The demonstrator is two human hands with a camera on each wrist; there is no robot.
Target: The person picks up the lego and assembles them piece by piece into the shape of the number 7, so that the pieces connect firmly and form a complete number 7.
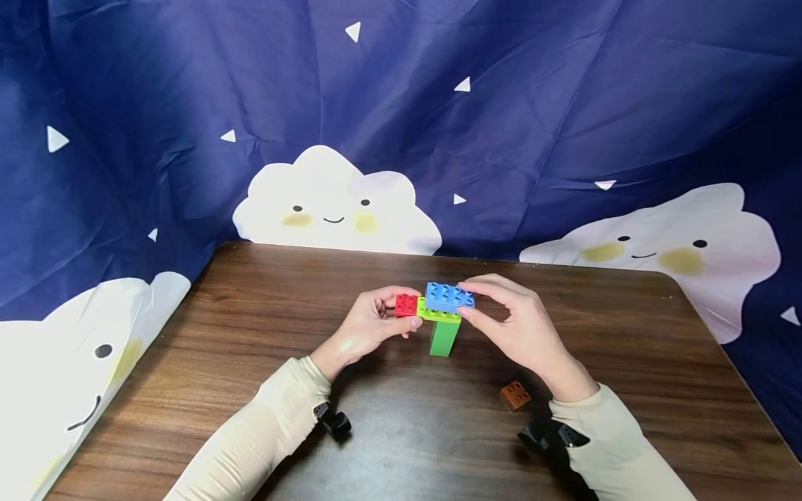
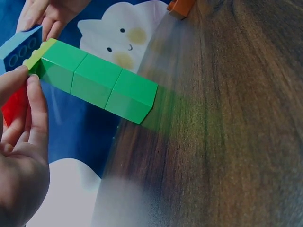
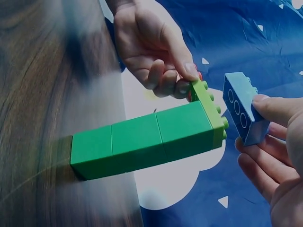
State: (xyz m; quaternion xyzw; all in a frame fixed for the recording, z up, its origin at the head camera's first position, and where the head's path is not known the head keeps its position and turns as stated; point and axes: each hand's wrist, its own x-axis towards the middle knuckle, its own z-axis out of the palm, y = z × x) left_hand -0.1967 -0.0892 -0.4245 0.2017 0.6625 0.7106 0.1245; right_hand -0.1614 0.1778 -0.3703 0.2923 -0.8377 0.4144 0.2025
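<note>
A tower of green toy building bricks (image 1: pixel 443 339) stands upright on the table, with a flat lime brick (image 3: pixel 208 109) across its top that juts out to the left. At the lime brick's left end is a red brick (image 1: pixel 406 305); how the two join is hidden by fingers. My left hand (image 1: pixel 363 325) pinches this end, thumb in front and fingers behind. Between thumb and fingers, my right hand (image 1: pixel 523 316) holds a blue eight-stud brick (image 1: pixel 441 300). In the right wrist view the blue brick is tilted, its hollow underside facing the lime studs across a small gap.
An orange-brown brick (image 1: pixel 515 395) lies on the wooden table (image 1: pixel 401 445), near my right wrist. Behind the table hangs a dark blue cloth (image 1: pixel 401 90) with white clouds and triangles. A small black device (image 1: pixel 334 422) is strapped at each wrist.
</note>
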